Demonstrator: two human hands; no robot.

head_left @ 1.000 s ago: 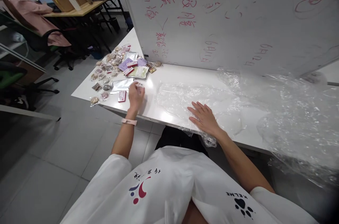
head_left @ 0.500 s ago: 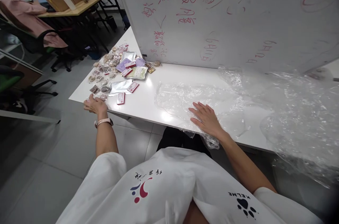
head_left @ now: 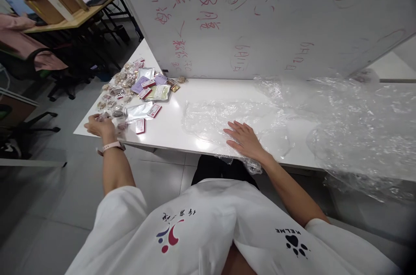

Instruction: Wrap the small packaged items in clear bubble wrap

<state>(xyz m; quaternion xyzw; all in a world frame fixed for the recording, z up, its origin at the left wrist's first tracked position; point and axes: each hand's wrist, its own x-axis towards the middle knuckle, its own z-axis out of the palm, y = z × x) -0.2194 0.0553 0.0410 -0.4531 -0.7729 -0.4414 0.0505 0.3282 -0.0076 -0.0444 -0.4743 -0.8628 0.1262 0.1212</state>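
Note:
At the table's left front corner, my left hand is closed, its curled fingers on a small clear-wrapped packet. Part of that packet is hidden by the fingers. Beside it lie several more small wrapped packets, a silver pouch and a red-and-white box. My right hand rests flat with its fingers spread on a clear plastic bag, which is laid out over the middle of the white table.
Farther back on the left lie a green-and-white pouch and purple pouches. Crumpled clear plastic covers the right side and hangs over the front edge. A whiteboard stands along the back. A seated person in pink is at far left.
My left hand has moved in among the small packets at the corner, and its fingers have closed on one. The right hand stays flat on the bag. The view has shifted slightly right.

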